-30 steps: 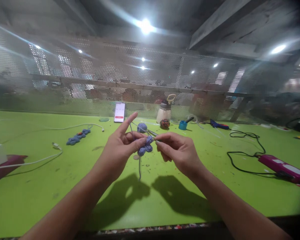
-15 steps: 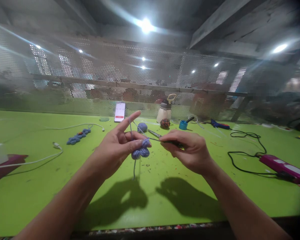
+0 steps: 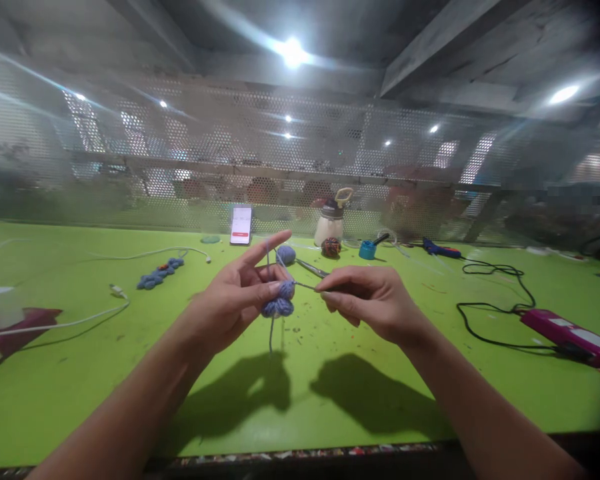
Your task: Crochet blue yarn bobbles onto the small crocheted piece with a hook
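My left hand [image 3: 240, 290] pinches a small purple crochet piece [image 3: 279, 305] with puffy petals between thumb and fingers. Its index finger points up and out, with purple yarn [image 3: 268, 257] looped over it. A loose yarn tail hangs below the piece. My right hand [image 3: 367, 297] is closed around a thin crochet hook [image 3: 306, 287], whose tip touches the right edge of the piece; the handle is hidden in the palm. Behind the hands sit a purple yarn ball [image 3: 285, 255] and a pair of metal scissors [image 3: 312, 268], partly covered by my right hand.
A phone [image 3: 241, 225] stands upright at the back, near a bottle [image 3: 329, 227] and a dark patterned ball [image 3: 331, 248]. Rightward are a blue pot [image 3: 367, 250], a glue gun [image 3: 441, 249] and a purple power strip [image 3: 570, 333]. A blue crocheted strip [image 3: 161, 273] and white cables lie left.
The hook has come closer to the crochet piece and shows more of its shaft. My right fingers have shifted along it, and the crochet piece has turned slightly and moved left.
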Demonstrator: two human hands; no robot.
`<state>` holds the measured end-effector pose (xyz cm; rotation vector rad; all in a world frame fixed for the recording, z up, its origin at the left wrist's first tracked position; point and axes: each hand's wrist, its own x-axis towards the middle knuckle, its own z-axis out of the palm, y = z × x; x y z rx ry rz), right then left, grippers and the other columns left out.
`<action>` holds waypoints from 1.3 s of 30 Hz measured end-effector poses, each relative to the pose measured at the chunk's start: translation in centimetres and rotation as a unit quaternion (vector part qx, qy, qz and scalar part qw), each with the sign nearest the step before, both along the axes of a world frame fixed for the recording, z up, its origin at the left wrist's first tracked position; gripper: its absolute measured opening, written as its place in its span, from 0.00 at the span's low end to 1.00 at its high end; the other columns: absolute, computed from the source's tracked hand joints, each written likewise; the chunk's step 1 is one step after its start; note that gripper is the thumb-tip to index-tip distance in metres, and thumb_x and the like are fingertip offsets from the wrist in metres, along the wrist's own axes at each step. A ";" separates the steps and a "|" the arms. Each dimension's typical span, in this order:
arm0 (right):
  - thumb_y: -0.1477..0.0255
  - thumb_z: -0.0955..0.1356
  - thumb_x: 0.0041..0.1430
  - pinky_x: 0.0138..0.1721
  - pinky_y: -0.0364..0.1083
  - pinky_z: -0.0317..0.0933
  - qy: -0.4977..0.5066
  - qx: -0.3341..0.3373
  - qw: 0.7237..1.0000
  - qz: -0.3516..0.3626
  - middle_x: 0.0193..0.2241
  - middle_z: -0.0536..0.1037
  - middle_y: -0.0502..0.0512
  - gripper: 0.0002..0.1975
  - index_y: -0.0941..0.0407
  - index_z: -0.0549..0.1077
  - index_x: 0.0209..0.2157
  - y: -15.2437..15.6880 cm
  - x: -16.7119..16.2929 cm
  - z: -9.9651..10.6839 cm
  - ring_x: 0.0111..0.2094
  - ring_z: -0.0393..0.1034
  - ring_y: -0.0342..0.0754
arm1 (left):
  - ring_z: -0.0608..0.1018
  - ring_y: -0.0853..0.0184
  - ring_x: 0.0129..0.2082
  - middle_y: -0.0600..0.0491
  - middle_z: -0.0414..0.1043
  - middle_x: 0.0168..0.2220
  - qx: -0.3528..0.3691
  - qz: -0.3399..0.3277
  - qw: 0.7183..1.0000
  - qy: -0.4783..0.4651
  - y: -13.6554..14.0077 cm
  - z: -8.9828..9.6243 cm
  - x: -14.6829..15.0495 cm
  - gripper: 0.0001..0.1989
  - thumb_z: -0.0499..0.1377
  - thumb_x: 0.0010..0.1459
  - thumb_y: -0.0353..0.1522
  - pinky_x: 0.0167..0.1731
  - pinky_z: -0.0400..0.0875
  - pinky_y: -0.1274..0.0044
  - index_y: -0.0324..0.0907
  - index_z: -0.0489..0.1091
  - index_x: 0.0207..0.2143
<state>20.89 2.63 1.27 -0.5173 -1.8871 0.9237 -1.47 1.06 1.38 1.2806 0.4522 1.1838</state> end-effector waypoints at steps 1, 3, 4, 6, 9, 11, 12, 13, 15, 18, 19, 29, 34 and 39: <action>0.73 0.73 0.55 0.14 0.39 0.52 0.005 -0.024 1.000 0.008 0.20 0.72 0.49 0.05 0.58 0.80 0.34 0.1 0.0 -0.1 0.15 0.58 0.36 | 0.73 0.71 0.30 0.52 0.73 0.32 0.012 0.004 1.000 0.018 0.1 -0.1 0.0 0.36 0.64 0.53 0.24 0.31 0.70 0.79 0.47 0.59 0.63; 0.72 0.73 0.54 0.14 0.39 0.51 0.021 -0.061 0.998 0.020 0.19 0.72 0.48 0.05 0.58 0.79 0.34 0.2 -0.1 -0.4 0.15 0.58 0.36 | 0.73 0.71 0.29 0.53 0.72 0.32 0.045 0.019 0.997 0.060 0.1 -0.2 0.2 0.31 0.64 0.55 0.26 0.30 0.69 0.78 0.47 0.63 0.61; 0.72 0.73 0.54 0.14 0.38 0.51 0.030 -0.072 0.997 0.024 0.19 0.72 0.48 0.05 0.58 0.79 0.34 0.3 -0.2 -0.5 0.15 0.58 0.36 | 0.72 0.71 0.29 0.54 0.71 0.31 0.061 0.029 0.994 0.083 0.1 -0.2 0.3 0.28 0.64 0.56 0.27 0.30 0.68 0.78 0.46 0.65 0.59; 0.71 0.73 0.54 0.14 0.38 0.51 0.044 -0.082 0.995 0.025 0.19 0.73 0.48 0.05 0.58 0.79 0.34 0.4 -0.3 -0.7 0.14 0.58 0.35 | 0.72 0.71 0.28 0.54 0.70 0.30 0.087 0.049 0.987 0.125 0.1 -0.2 0.7 0.24 0.62 0.57 0.28 0.29 0.67 0.78 0.43 0.68 0.56; 0.71 0.73 0.55 0.14 0.38 0.52 0.029 -0.087 0.996 0.014 0.19 0.72 0.47 0.05 0.58 0.78 0.34 0.5 -0.5 -0.7 0.15 0.58 0.35 | 0.72 0.71 0.26 0.55 0.70 0.28 0.115 0.068 0.978 0.157 -0.2 -0.2 1.1 0.29 0.60 0.58 0.27 0.27 0.66 0.78 0.43 0.61 0.62; 0.71 0.73 0.55 0.14 0.38 0.53 0.006 -0.100 0.995 0.011 0.19 0.71 0.47 0.06 0.59 0.78 0.33 0.5 -0.6 -0.6 0.14 0.59 0.35 | 0.72 0.70 0.27 0.55 0.70 0.28 0.145 0.090 0.970 0.171 -0.4 -0.3 1.4 0.35 0.59 0.59 0.27 0.28 0.67 0.77 0.47 0.52 0.67; 0.71 0.73 0.55 0.14 0.38 0.53 -0.004 -0.110 0.994 0.011 0.19 0.71 0.47 0.06 0.59 0.77 0.33 0.5 -0.6 -0.6 0.14 0.59 0.35 | 0.72 0.69 0.27 0.55 0.70 0.29 0.165 0.108 0.963 0.182 -0.4 -0.3 1.4 0.37 0.58 0.59 0.26 0.29 0.67 0.77 0.48 0.49 0.68; 0.71 0.73 0.55 0.14 0.38 0.53 -0.009 -0.122 0.992 0.011 0.18 0.71 0.47 0.06 0.59 0.77 0.33 0.6 -0.6 -0.6 0.14 0.59 0.35 | 0.72 0.69 0.28 0.55 0.70 0.29 0.187 0.128 0.953 0.200 -0.5 -0.4 1.5 0.38 0.58 0.59 0.26 0.31 0.68 0.76 0.50 0.47 0.68; 0.69 0.73 0.54 0.14 0.37 0.51 -0.004 -0.155 0.988 0.013 0.18 0.71 0.47 0.07 0.60 0.77 0.33 0.7 -0.8 -0.8 0.14 0.60 0.35 | 0.72 0.68 0.30 0.54 0.70 0.31 0.240 0.166 0.924 0.248 -0.6 -0.6 1.6 0.37 0.56 0.60 0.25 0.34 0.68 0.75 0.51 0.46 0.68; 0.68 0.74 0.52 0.13 0.36 0.47 0.044 -0.224 0.974 0.017 0.18 0.72 0.47 0.10 0.59 0.76 0.32 0.7 -1.2 -1.1 0.13 0.59 0.35 | 0.70 0.69 0.30 0.54 0.69 0.31 0.334 0.217 0.865 0.305 -0.5 -1.1 1.7 0.35 0.54 0.61 0.24 0.34 0.67 0.76 0.51 0.49 0.68; 0.68 0.75 0.51 0.12 0.36 0.46 0.062 -0.248 0.967 0.017 0.19 0.72 0.47 0.10 0.59 0.76 0.32 0.6 -1.4 -1.2 0.13 0.59 0.35 | 0.69 0.69 0.29 0.54 0.69 0.32 0.365 0.234 0.845 0.312 -0.4 -1.3 1.8 0.34 0.53 0.61 0.23 0.33 0.66 0.76 0.50 0.50 0.67; 0.69 0.73 0.54 0.14 0.37 0.52 0.145 -0.177 0.973 -0.010 0.19 0.72 0.46 0.08 0.58 0.74 0.32 -0.2 -2.9 -2.0 0.13 0.60 0.35 | 0.72 0.69 0.30 0.54 0.70 0.31 0.150 0.140 0.973 0.104 -0.3 -1.3 2.4 0.40 0.60 0.59 0.27 0.31 0.69 0.77 0.50 0.44 0.68; 0.74 0.71 0.58 0.18 0.40 0.59 0.033 0.061 0.994 -0.088 0.22 0.73 0.49 0.03 0.58 0.76 0.34 0.3 -1.6 -1.6 0.18 0.63 0.38 | 0.74 0.70 0.30 0.54 0.73 0.30 0.053 0.071 0.996 0.003 -0.3 -0.3 1.4 0.42 0.65 0.53 0.25 0.31 0.70 0.78 0.45 0.51 0.66; 0.78 0.70 0.59 0.22 0.42 0.60 -0.041 0.228 0.965 -0.125 0.26 0.76 0.52 0.04 0.59 0.77 0.36 0.7 -0.3 -0.8 0.23 0.65 0.39 | 0.75 0.70 0.29 0.52 0.75 0.31 0.028 0.047 0.998 -0.042 -0.1 0.0 0.6 0.40 0.65 0.52 0.22 0.30 0.71 0.80 0.41 0.54 0.65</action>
